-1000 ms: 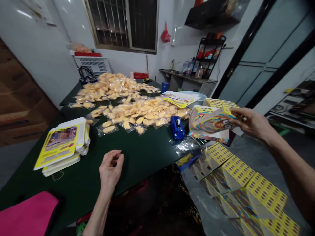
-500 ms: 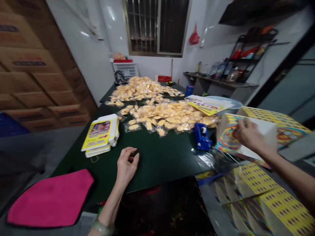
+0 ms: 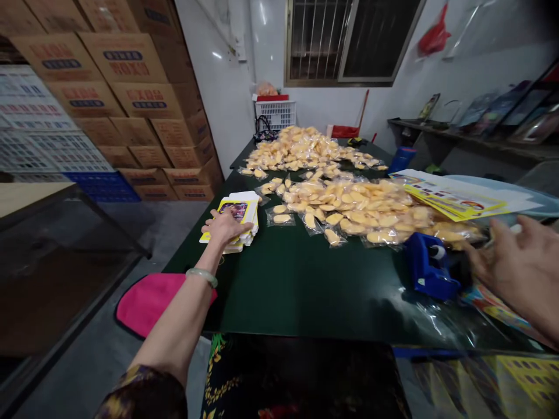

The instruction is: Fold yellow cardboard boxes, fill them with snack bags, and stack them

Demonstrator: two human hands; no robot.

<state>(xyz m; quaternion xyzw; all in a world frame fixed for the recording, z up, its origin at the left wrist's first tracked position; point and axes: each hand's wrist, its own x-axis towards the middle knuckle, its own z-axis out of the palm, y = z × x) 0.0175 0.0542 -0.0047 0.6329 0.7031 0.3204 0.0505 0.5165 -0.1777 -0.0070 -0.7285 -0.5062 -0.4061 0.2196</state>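
Observation:
My left hand (image 3: 224, 227) lies on top of a stack of flattened yellow-and-white printed boxes (image 3: 251, 216) at the table's left edge. Its fingers are spread, with the thumb stretched to the right. At the far right, my right hand (image 3: 519, 267) is raised beside a blue tape dispenser (image 3: 430, 270), its fingers apart and slightly blurred. Nothing shows in that hand. Many yellow oval pieces in clear wrappers (image 3: 345, 203) form a heap across the middle of the table, and a second heap (image 3: 305, 145) lies behind it.
Flat printed sheets (image 3: 458, 195) rest over a light blue basin (image 3: 519, 186) at right. Yellow printed cartons (image 3: 528, 378) stand low at the right, below the green table (image 3: 305, 279). A pink stool seat (image 3: 152, 299) is at left, and brown cartons (image 3: 148, 105) are stacked along the wall.
The view has turned left. My left hand has moved from the bare tabletop onto the flat box stack. My right hand has left the open printed carton and come near the tape dispenser.

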